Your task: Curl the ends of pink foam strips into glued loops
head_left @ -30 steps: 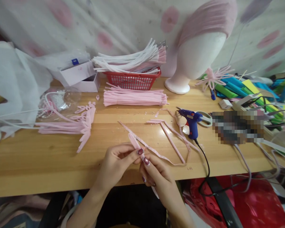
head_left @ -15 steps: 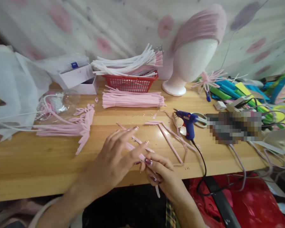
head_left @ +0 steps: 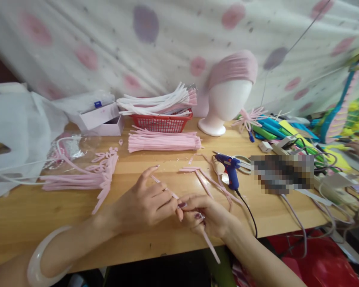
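The wooden bench is the biggest thing, and it holds everything up. The foam head stands at the back on its wide foot, which seems to keep it steady. The red basket keeps long, fuzzy stems in a pile. In front of it, a pink stem bundle lies flat, maybe to keep the stems straight. The right hand grips a pink fuzzy stem over the bench's front edge, so its tail hangs free. The left hand meets it with bent fingers, one finger poking out; I can't tell if it pinches anything. The blue glue gun lies on its side near the right hand, perhaps for easy reach.
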A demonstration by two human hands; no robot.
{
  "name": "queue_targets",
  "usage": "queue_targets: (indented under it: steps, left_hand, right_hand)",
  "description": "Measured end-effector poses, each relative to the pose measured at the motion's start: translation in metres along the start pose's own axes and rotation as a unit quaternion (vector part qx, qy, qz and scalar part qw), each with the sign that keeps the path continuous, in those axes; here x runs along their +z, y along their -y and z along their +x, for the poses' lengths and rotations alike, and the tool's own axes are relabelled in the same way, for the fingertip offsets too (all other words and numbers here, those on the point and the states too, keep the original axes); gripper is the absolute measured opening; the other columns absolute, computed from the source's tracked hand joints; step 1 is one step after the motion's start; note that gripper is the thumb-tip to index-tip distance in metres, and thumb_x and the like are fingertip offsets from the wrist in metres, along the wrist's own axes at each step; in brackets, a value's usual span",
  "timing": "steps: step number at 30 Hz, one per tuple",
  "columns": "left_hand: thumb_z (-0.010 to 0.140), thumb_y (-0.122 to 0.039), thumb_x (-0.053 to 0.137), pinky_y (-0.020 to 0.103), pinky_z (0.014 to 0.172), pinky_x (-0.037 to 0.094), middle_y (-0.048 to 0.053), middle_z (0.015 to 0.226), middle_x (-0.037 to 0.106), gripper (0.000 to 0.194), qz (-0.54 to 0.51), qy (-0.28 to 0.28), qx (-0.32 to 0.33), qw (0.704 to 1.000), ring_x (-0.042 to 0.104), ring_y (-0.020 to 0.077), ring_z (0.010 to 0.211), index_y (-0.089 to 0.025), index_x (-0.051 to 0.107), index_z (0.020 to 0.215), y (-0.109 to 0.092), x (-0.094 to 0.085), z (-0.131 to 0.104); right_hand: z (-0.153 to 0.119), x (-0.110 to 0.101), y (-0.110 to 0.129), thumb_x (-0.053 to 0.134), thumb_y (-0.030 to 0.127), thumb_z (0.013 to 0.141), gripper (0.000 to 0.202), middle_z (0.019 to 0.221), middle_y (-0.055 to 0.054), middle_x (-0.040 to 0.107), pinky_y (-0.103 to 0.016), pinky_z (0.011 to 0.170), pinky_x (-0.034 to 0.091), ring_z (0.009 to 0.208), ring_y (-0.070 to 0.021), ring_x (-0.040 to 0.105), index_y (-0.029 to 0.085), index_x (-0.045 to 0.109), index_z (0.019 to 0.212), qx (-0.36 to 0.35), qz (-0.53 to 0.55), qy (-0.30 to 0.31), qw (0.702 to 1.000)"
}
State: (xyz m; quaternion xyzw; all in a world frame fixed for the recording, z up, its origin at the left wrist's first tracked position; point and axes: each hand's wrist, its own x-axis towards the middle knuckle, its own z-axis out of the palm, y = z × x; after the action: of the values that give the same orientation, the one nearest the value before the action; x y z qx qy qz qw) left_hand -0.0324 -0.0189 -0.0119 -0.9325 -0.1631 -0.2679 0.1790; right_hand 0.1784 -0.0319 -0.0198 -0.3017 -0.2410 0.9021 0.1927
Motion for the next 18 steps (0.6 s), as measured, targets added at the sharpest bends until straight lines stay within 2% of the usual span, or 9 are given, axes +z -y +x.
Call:
queue_targets:
  steps: [5,8,11,13,15,17,18]
  left_hand:
    - [0.089,-0.007,0.039,0.045,0.105,0.032,-0.002,0.068,0.061,0.024,-0.074,0.025,-0.018,0.997,0.052,0.0144,0.066,-0.019,0.058,0.081,0.008,0.012,0.006]
    - [0.087,-0.008,0.040,0.034,0.084,0.044,0.000,0.067,0.060,0.022,-0.117,0.035,-0.051,0.991,0.051,0.0163,0.065,-0.019,0.056,0.075,0.010,0.015,0.010]
    - [0.088,-0.011,0.039,0.029,0.065,0.042,0.003,0.070,0.059,0.022,-0.208,0.094,-0.104,0.968,0.051,0.0171,0.066,-0.018,0.056,0.076,0.009,0.013,0.015]
    - [0.088,-0.013,0.038,0.027,0.063,0.039,0.002,0.071,0.059,0.022,-0.306,0.151,-0.176,0.923,0.052,0.0160,0.065,-0.018,0.055,0.076,0.008,0.007,0.019]
    - [0.088,-0.017,0.038,0.026,0.061,0.038,-0.001,0.067,0.056,0.022,-0.426,0.206,-0.270,0.839,0.052,0.0140,0.063,-0.018,0.053,0.072,0.006,-0.001,0.022]
    - [0.086,-0.019,0.039,0.024,0.059,0.038,-0.004,0.058,0.052,0.022,-0.536,0.247,-0.343,0.730,0.050,0.0121,0.058,-0.019,0.051,0.068,0.003,-0.006,0.024]
    - [0.085,-0.020,0.040,0.024,0.058,0.037,-0.004,0.055,0.050,0.022,-0.577,0.261,-0.370,0.679,0.049,0.0115,0.055,-0.019,0.051,0.066,0.001,-0.007,0.024]
  right_hand:
    - [0.012,-0.004,0.016,0.057,0.023,0.063,0.016,0.043,0.012,0.019,-0.017,0.034,0.006,0.038,-0.0029,0.007,0.009,0.064,0.059,-0.027,-0.069,-0.037,0.997]
    - [0.013,-0.004,0.022,0.055,0.023,0.062,0.016,0.041,0.011,0.021,-0.019,0.036,0.006,0.037,-0.0034,0.009,0.010,0.062,0.055,-0.053,-0.124,-0.060,0.989]
    - [0.010,-0.002,0.022,0.053,0.018,0.065,0.014,0.040,0.009,0.026,-0.020,0.037,0.009,0.038,-0.0044,0.016,0.011,0.062,0.056,-0.099,-0.200,-0.109,0.969]
    - [0.006,0.002,0.019,0.049,0.016,0.067,0.015,0.043,0.008,0.032,-0.020,0.038,0.015,0.040,-0.0059,0.024,0.013,0.060,0.058,-0.148,-0.307,-0.149,0.928]
    - [0.002,0.005,0.015,0.045,0.015,0.071,0.016,0.049,0.006,0.039,-0.019,0.043,0.023,0.045,-0.0073,0.032,0.015,0.056,0.060,-0.213,-0.438,-0.149,0.861]
    - [-0.003,0.009,0.010,0.044,0.012,0.074,0.017,0.053,0.005,0.042,-0.020,0.048,0.027,0.048,-0.0079,0.035,0.015,0.054,0.061,-0.278,-0.571,-0.111,0.765]
    - [-0.005,0.010,0.007,0.044,0.011,0.075,0.017,0.054,0.004,0.043,-0.021,0.049,0.027,0.049,-0.0083,0.036,0.015,0.055,0.063,-0.305,-0.639,-0.091,0.700]
